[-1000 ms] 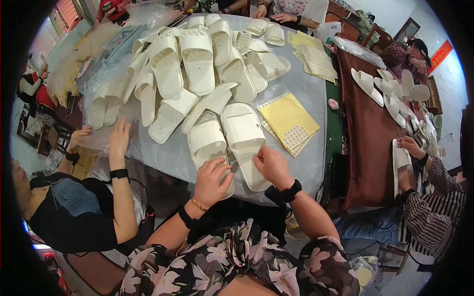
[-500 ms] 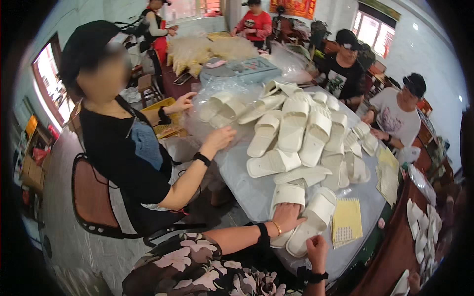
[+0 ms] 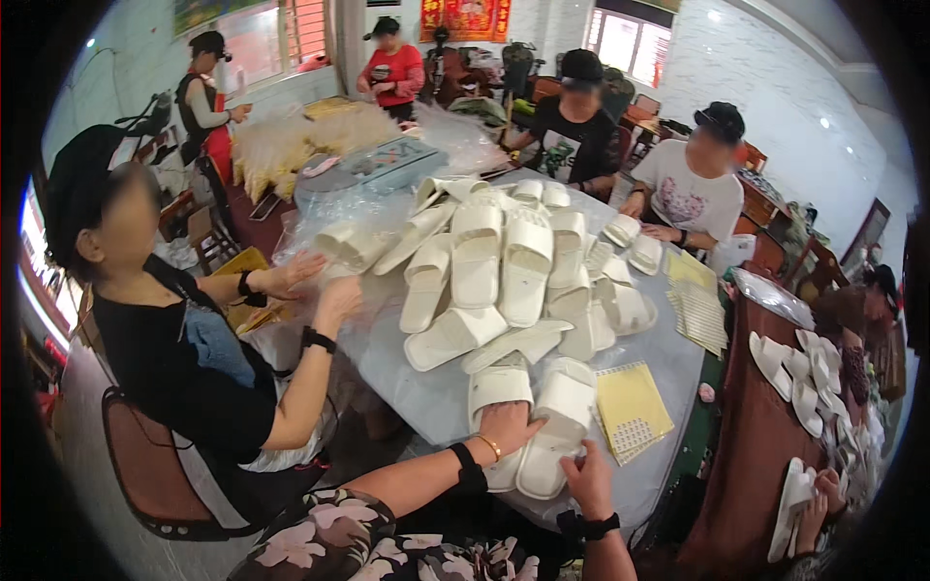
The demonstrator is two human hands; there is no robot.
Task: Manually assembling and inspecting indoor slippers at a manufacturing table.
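A pair of white slide slippers lies at the table's near edge, toes pointing away from me. My left hand [image 3: 506,431] grips the left slipper [image 3: 499,385], its fingers tucked under the strap and mostly hidden. Its thumb stretches across to the inner edge of the right slipper [image 3: 564,392]. Beside that slipper's heel end, my right hand [image 3: 589,481] is open, thumb and forefinger apart, with nothing visible in it. A yellow sheet [image 3: 632,402] with small pale stickers on its lower part lies to the right of the pair.
Beyond the pair, a heap of white slippers [image 3: 475,261] covers the table [image 3: 397,387]. On the left, a co-worker [image 3: 184,349] handles clear plastic bags [image 3: 344,261]. More sticker sheets [image 3: 696,305] lie at the right edge. A brown-covered table [image 3: 722,465] holds further slippers; other people work around.
My right hand has gone from curled fingers to thumb and forefinger apart by the right slipper. My left hand stays at the left slipper. The whole view has swung rightward.
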